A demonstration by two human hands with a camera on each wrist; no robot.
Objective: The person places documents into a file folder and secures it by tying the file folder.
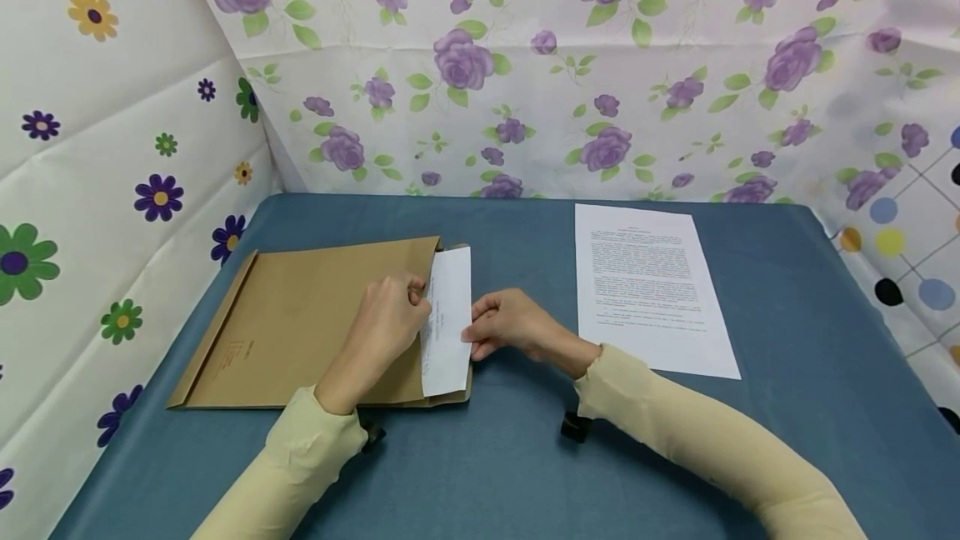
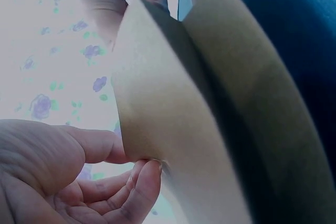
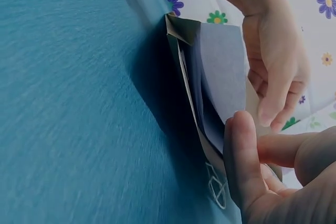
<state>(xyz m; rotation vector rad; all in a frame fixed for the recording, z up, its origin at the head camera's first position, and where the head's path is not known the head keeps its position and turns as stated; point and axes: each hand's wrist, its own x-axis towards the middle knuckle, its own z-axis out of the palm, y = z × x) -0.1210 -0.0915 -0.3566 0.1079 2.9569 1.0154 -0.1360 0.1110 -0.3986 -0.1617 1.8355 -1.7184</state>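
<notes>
A large brown kraft envelope (image 1: 315, 332) lies on the left half of the table, its mouth facing right. White papers (image 1: 449, 332) stick out of that mouth in a narrow strip. My left hand (image 1: 390, 311) pinches the edge of the envelope's upper side between thumb and fingers, as the left wrist view shows, and the mouth gapes there. At the outer edge of the papers, my right hand (image 1: 510, 323) pinches them between thumb and fingers. The right wrist view shows papers (image 3: 223, 66) inside the parted mouth; their inner part is hidden by the envelope.
A printed white sheet (image 1: 645, 290) lies flat on the blue tablecloth (image 1: 517, 473), right of the envelope. A thin white string loop (image 3: 216, 188) hangs by the envelope's mouth. Flowered cloth (image 1: 465, 123) stands behind the table and on the left.
</notes>
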